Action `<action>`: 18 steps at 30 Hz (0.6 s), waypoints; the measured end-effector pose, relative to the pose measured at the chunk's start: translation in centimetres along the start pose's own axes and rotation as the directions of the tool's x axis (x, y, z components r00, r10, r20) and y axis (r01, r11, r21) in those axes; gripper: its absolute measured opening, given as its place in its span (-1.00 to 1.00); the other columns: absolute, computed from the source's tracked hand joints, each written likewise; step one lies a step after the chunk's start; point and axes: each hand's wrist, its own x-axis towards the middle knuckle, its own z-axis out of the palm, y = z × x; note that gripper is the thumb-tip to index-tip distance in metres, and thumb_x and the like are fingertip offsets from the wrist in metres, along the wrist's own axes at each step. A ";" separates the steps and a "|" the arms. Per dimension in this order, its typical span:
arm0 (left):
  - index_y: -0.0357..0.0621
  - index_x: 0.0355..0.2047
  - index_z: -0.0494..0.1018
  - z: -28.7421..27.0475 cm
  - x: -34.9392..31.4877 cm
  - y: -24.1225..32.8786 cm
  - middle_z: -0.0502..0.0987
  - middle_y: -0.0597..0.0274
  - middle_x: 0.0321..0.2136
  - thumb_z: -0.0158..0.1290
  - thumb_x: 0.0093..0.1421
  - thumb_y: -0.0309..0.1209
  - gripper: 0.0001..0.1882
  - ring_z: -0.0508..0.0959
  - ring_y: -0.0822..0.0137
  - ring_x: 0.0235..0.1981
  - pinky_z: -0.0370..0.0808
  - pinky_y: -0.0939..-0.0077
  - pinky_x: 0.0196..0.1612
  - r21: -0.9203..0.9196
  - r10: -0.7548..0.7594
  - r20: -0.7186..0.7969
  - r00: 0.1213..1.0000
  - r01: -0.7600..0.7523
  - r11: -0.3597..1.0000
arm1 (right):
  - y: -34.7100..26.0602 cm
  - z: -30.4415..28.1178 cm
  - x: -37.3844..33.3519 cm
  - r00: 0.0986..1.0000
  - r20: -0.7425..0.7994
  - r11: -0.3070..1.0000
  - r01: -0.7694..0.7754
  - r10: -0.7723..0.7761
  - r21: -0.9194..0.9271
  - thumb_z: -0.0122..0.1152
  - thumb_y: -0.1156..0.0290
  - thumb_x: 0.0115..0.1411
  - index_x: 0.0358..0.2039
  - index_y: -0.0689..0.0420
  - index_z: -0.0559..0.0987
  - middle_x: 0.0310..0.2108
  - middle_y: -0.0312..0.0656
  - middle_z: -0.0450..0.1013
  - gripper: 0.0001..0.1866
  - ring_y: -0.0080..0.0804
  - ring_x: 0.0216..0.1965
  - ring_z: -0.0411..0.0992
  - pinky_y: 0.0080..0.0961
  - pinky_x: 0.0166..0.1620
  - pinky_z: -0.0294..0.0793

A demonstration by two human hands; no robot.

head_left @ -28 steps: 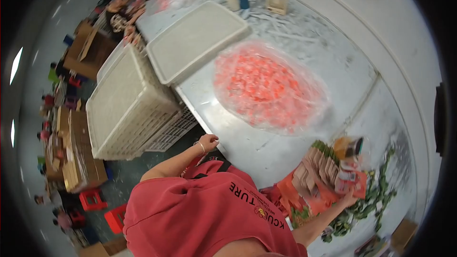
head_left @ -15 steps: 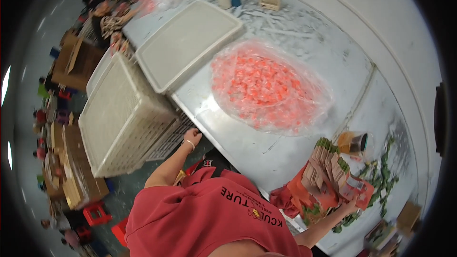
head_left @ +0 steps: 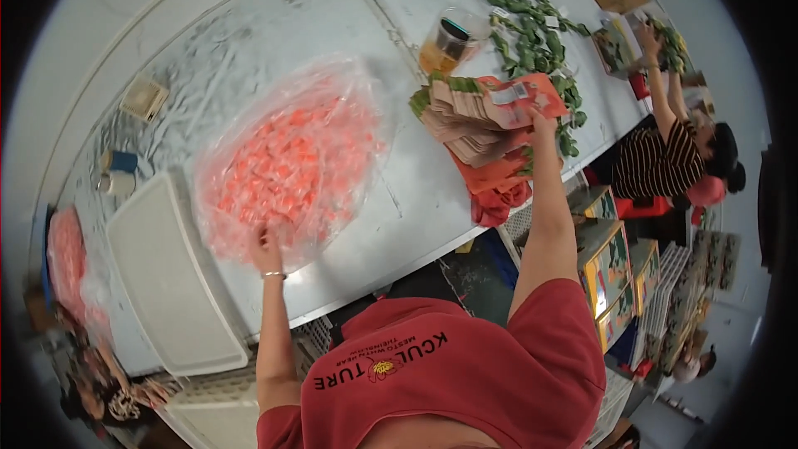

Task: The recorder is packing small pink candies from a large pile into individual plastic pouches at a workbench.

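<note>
My right hand point(head_left: 544, 122) holds the end of a fanned stack of printed paper cards point(head_left: 470, 120), red and brown with green edges. Part of the stack rests over a bunched red cloth point(head_left: 497, 202) at the table's front edge. My left hand point(head_left: 268, 251) reaches the near edge of a clear plastic bag point(head_left: 353, 87) spread on the table. Many small orange-red pieces point(head_left: 287, 158) lie in the bag. The left fingers are blurred among plastic and pieces, so their grip is not clear.
A clear tub point(head_left: 440, 50) with a dark lid-like disc and green leafy strands point(head_left: 532, 41) lie beyond the cards. Left are a pale tray point(head_left: 166, 274), a blue spool point(head_left: 123, 161) and a small box point(head_left: 145, 98). A person in a striped shirt point(head_left: 661, 162) works at right.
My view has turned to the right. My left hand has gone from beside the table's edge to the bag of orange-red pieces. The right hand keeps hold of the cards.
</note>
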 end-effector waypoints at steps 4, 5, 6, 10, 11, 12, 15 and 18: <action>-0.18 -0.09 0.41 10.2 -0.1 15.8 0.45 0.10 -0.18 0.07 0.09 -0.29 -0.62 0.44 0.27 -0.14 0.42 0.44 -0.17 -0.296 0.272 0.352 0.895 -0.170 0.940 | -0.2 -1.0 -1.4 0.992 0.035 0.991 -0.119 0.120 -0.054 0.28 0.64 -0.16 -0.24 0.21 0.48 -0.36 -0.22 0.48 -0.62 -0.38 -0.42 0.48 -0.45 -0.42 0.49; -0.20 -0.06 0.38 13.0 0.6 18.2 0.43 0.09 -0.11 0.05 0.12 -0.30 -0.61 0.43 0.24 -0.08 0.40 0.44 -0.09 -0.290 0.386 0.433 0.815 -0.280 0.915 | -0.3 -0.5 -1.9 0.990 0.081 0.993 -0.114 0.116 -0.032 0.28 0.62 -0.11 -0.28 0.18 0.49 -0.40 -0.20 0.48 -0.69 -0.37 -0.47 0.49 -0.46 -0.50 0.49; -0.20 -0.07 0.38 16.4 0.9 21.7 0.42 0.06 -0.11 0.06 0.11 -0.28 -0.60 0.43 0.22 -0.09 0.40 0.40 -0.09 -0.308 0.523 0.398 0.754 -0.427 0.850 | 0.5 -1.7 -1.4 0.988 0.125 0.995 -0.092 0.088 0.023 0.26 0.62 -0.09 -0.28 0.20 0.49 -0.39 -0.19 0.49 -0.71 -0.36 -0.45 0.49 -0.45 -0.45 0.51; -0.17 -0.06 0.33 27.4 3.6 27.2 0.40 0.05 -0.15 0.12 0.05 -0.18 -0.50 0.41 0.18 -0.12 0.40 0.22 -0.19 -0.191 0.598 0.291 0.747 -0.567 0.802 | 0.7 -1.1 -4.1 0.950 0.303 0.979 -0.131 0.079 0.155 0.23 0.62 -0.04 -0.28 0.26 0.47 -0.34 -0.17 0.49 -0.75 -0.33 -0.37 0.51 -0.41 -0.33 0.55; -0.16 0.03 0.20 28.2 3.5 28.8 0.38 0.07 -0.12 0.18 0.00 -0.20 -0.36 0.40 0.19 -0.10 0.40 0.22 -0.17 -0.307 0.083 0.512 0.855 0.092 0.947 | 0.4 -1.4 -5.0 0.951 0.295 0.977 -0.143 0.091 0.160 0.23 0.62 -0.04 -0.28 0.26 0.47 -0.34 -0.17 0.49 -0.75 -0.33 -0.37 0.51 -0.41 -0.33 0.55; -0.16 0.12 0.06 29.0 3.4 29.9 0.36 0.10 -0.09 0.24 -0.06 -0.21 -0.19 0.38 0.20 -0.07 0.41 0.21 -0.15 -0.231 -0.371 0.723 0.583 0.710 0.665 | 0.0 -1.6 -5.7 0.940 0.320 0.978 -0.166 0.118 0.128 0.25 0.59 -0.03 -0.27 0.26 0.48 -0.33 -0.18 0.49 -0.74 -0.36 -0.35 0.50 -0.44 -0.31 0.53; -0.09 0.18 -0.21 33.2 1.0 25.4 0.29 0.13 -0.03 0.34 -0.20 -0.31 0.09 0.37 0.21 -0.05 0.41 0.21 -0.08 -0.556 -0.043 0.646 0.763 0.508 0.658 | -1.1 -1.0 -8.2 0.924 0.367 0.985 -0.149 0.106 0.089 0.27 0.53 -0.02 -0.23 0.26 0.46 -0.29 -0.19 0.48 -0.69 -0.44 -0.31 0.47 -0.52 -0.25 0.48; -0.05 0.11 -0.06 33.4 0.6 23.8 0.33 0.15 -0.06 0.22 -0.12 -0.57 -0.15 0.44 0.23 -0.11 0.49 0.26 -0.12 -0.517 -0.161 0.625 0.764 0.560 0.647 | -2.9 -0.5 -10.0 0.925 0.379 0.999 -0.040 0.026 0.030 0.27 0.49 -0.01 -0.19 0.25 0.43 -0.24 -0.20 0.45 -0.65 -0.50 -0.25 0.42 -0.57 -0.19 0.42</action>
